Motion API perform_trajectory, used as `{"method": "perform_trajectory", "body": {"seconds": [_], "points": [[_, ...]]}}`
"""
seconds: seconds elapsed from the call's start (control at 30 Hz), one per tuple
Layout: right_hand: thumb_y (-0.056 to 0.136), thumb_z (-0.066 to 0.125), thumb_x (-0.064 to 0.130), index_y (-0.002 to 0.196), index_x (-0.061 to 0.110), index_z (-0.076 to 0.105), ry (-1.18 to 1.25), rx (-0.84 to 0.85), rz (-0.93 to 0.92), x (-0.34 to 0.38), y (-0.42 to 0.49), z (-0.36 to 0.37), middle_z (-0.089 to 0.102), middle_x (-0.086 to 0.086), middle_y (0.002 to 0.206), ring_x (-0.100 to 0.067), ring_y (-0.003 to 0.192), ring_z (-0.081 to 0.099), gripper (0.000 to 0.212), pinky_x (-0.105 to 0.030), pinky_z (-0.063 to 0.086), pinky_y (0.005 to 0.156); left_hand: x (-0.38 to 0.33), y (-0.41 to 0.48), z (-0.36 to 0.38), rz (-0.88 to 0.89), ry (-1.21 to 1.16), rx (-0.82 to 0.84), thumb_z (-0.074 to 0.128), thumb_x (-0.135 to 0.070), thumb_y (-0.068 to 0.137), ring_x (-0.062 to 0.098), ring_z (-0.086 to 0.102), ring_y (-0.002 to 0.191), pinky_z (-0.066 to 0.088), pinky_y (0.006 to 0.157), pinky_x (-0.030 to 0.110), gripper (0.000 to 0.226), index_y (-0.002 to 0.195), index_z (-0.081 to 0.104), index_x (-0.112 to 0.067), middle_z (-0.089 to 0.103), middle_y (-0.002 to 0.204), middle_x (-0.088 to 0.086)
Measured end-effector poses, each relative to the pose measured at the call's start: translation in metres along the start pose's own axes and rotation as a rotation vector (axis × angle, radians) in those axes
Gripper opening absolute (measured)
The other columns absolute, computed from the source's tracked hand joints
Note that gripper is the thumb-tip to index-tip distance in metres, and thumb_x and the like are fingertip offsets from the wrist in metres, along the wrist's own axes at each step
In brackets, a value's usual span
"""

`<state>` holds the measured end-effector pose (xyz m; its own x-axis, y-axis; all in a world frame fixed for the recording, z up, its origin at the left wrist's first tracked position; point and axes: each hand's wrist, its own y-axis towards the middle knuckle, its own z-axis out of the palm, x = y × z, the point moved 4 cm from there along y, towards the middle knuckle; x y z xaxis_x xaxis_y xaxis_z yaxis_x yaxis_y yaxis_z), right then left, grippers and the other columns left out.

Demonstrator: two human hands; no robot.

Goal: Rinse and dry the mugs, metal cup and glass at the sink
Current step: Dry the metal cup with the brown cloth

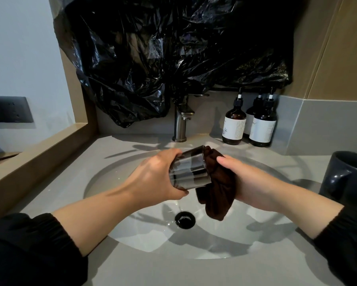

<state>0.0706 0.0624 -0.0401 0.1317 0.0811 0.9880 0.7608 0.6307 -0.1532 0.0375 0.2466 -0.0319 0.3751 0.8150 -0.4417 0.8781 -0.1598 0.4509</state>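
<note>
Over the white sink basin [144, 240] my left hand [159, 178] grips a dark smoked glass [189, 168], held on its side with its mouth pointing right. My right hand [249, 180] holds a dark brown cloth [216, 188] bunched against and partly inside the glass's mouth; the cloth's loose end hangs toward the drain [184, 219]. A dark grey mug [346, 178] stands on the counter at the right edge, its handle facing left. No metal cup is in view.
A brushed metal faucet [181, 120] rises behind the basin, with no water running. Three brown pump bottles [234, 124] stand at the back right. A black plastic sheet [173, 48] covers the wall above. A tan ledge [39, 153] borders the grey counter [152, 271] on the left.
</note>
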Motion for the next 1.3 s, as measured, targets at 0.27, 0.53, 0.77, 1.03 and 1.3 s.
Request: {"method": "perform_trajectory", "body": {"seconds": [0.27, 0.53, 0.77, 1.03, 1.3], "points": [[0.075, 0.078, 0.014, 0.079, 0.028, 0.068, -0.680, -0.463, -0.378, 0.030, -0.008, -0.009, 0.069, 0.005, 0.078, -0.011, 0.077, 0.066, 0.017, -0.021, 0.050, 0.071, -0.001, -0.001, 0.002, 0.020, 0.089, 0.042, 0.083, -0.039, 0.060, 0.008, 0.054, 0.088, 0.051, 0.076, 0.029, 0.073, 0.123, 0.046, -0.031, 0.054, 0.099, -0.014], [0.081, 0.063, 0.011, 0.107, 0.025, 0.067, -0.546, 0.046, -0.193, 0.026, -0.014, 0.002, 0.071, 0.003, 0.105, -0.013, 0.100, 0.065, 0.030, -0.022, 0.050, 0.086, -0.010, -0.003, 0.000, 0.029, 0.100, 0.053, 0.081, -0.035, 0.063, 0.005, 0.053, 0.094, 0.049, 0.076, 0.020, 0.071, 0.124, 0.045, -0.033, 0.053, 0.103, -0.017], [0.091, 0.058, 0.011, 0.110, 0.031, 0.067, -0.801, -0.070, -0.214, 0.023, -0.010, 0.014, 0.073, -0.004, 0.090, -0.018, 0.081, 0.066, 0.029, -0.037, 0.052, 0.086, -0.020, -0.003, 0.007, 0.067, 0.177, 0.081, 0.078, -0.038, 0.066, 0.009, 0.052, 0.097, 0.043, 0.077, 0.019, 0.070, 0.127, 0.044, -0.032, 0.054, 0.110, -0.015], [0.074, 0.064, 0.005, 0.110, 0.005, 0.069, -0.160, 0.048, -0.076, 0.018, -0.013, -0.002, 0.068, -0.020, 0.108, -0.026, 0.091, 0.067, 0.036, -0.031, 0.054, 0.081, -0.019, -0.004, -0.002, 0.099, 0.190, 0.078, 0.079, -0.032, 0.068, 0.000, 0.044, 0.092, 0.035, 0.066, 0.002, 0.070, 0.129, 0.044, -0.030, 0.051, 0.109, -0.018], [0.076, 0.072, 0.012, 0.107, 0.001, 0.067, -0.141, -0.035, -0.058, 0.015, -0.012, 0.004, 0.066, -0.026, 0.109, -0.026, 0.087, 0.065, 0.033, -0.032, 0.053, 0.080, -0.023, -0.003, 0.001, 0.152, 0.256, 0.017, 0.077, -0.033, 0.070, 0.005, 0.047, 0.097, 0.037, 0.074, 0.013, 0.069, 0.130, 0.043, -0.031, 0.052, 0.118, -0.012]]}}
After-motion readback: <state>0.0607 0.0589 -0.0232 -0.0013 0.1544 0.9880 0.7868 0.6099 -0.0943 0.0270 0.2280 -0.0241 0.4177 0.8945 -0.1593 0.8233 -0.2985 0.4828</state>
